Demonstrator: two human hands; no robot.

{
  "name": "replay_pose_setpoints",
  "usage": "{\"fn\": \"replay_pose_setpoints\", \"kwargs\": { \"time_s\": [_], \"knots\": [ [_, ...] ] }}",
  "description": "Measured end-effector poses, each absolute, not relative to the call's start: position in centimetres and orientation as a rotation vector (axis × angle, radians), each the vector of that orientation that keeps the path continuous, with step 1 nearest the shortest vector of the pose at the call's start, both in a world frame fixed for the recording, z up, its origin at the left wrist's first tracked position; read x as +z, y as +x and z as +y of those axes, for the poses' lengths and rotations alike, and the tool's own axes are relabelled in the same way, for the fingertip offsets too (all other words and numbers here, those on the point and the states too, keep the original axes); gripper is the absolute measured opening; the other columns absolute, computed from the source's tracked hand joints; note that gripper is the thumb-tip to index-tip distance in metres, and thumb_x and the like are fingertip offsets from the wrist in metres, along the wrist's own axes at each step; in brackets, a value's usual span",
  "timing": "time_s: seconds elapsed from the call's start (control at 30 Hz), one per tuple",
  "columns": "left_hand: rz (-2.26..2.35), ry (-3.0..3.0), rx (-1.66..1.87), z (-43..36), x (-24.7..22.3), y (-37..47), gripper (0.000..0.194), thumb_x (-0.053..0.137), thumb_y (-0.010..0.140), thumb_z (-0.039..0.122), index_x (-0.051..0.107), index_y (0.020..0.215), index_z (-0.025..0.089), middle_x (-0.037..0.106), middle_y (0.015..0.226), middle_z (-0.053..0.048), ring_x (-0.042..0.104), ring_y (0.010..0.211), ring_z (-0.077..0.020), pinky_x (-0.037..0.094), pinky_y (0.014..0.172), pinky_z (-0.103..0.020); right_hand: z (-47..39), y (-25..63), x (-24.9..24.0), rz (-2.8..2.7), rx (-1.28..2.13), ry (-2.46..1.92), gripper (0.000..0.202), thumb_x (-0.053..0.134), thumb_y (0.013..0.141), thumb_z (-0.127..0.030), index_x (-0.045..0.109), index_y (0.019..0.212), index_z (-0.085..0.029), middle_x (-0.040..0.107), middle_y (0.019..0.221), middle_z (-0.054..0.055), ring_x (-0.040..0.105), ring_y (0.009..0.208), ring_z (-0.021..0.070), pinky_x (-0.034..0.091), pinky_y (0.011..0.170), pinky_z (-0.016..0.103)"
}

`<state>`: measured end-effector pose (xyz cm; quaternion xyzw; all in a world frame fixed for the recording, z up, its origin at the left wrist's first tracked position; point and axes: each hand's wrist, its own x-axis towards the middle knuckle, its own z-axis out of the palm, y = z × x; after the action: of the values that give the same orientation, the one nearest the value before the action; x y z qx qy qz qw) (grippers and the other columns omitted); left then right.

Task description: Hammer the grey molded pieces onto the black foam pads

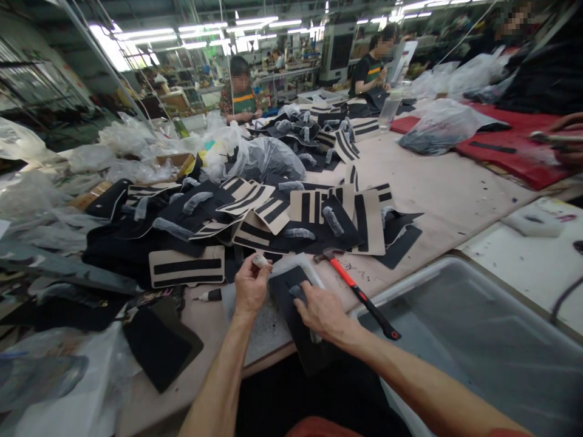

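My left hand (252, 285) is closed round a small whitish cylindrical object (260, 261), just left of a dark flat panel (285, 297). The panel lies tilted over a pale translucent sheet (264, 325) and hangs past the table's front edge. My right hand (321, 309) grips the panel near its plastic-wrapped handle (297, 291), thumb and fingers bent over it. A hammer (355, 285) with a red and black handle rests right of the panel. Left of my left hand lies a black-and-white pointed tool (209, 295).
Panels with black strips (186, 267) and wrapped handles pile up beyond my hands. A grey plastic bin (455, 328) stands at the right. Plastic bags (273, 158) lie behind the pile. Two people sit across the table; another person's hand (569, 139) is at far right.
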<state>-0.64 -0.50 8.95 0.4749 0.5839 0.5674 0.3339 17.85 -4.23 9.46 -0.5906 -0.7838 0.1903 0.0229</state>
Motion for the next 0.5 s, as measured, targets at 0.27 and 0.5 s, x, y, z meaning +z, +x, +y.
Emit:
{"fn": "replay_pose_setpoints", "kwargs": {
  "time_s": [0.27,0.5],
  "knots": [
    [1.398,1.204,1.277,-0.3,2.4,2.6,0.023,0.068,0.077,0.029,0.065,0.096,0.017,0.075,0.097,-0.007,0.071,0.088,-0.019,0.055,0.079,-0.029,-5.4,16.0,6.8,-1.958,0.946,-1.846,0.042,0.051,0.093,-0.046,0.055,0.121,-0.015,0.069,0.108,0.013,0.065,0.103,0.0257,0.046,0.088,0.035],
    [1.371,1.189,1.264,-0.3,1.6,2.5,0.025,0.068,0.08,0.034,0.063,0.098,0.017,0.076,0.096,-0.008,0.071,0.091,-0.0209,0.055,0.083,-0.032,-3.5,20.0,6.1,-1.822,0.803,-1.735,0.042,0.049,0.093,-0.05,0.061,0.114,-0.016,0.064,0.109,0.011,0.061,0.098,0.0223,0.046,0.087,0.033]
  ]
}}
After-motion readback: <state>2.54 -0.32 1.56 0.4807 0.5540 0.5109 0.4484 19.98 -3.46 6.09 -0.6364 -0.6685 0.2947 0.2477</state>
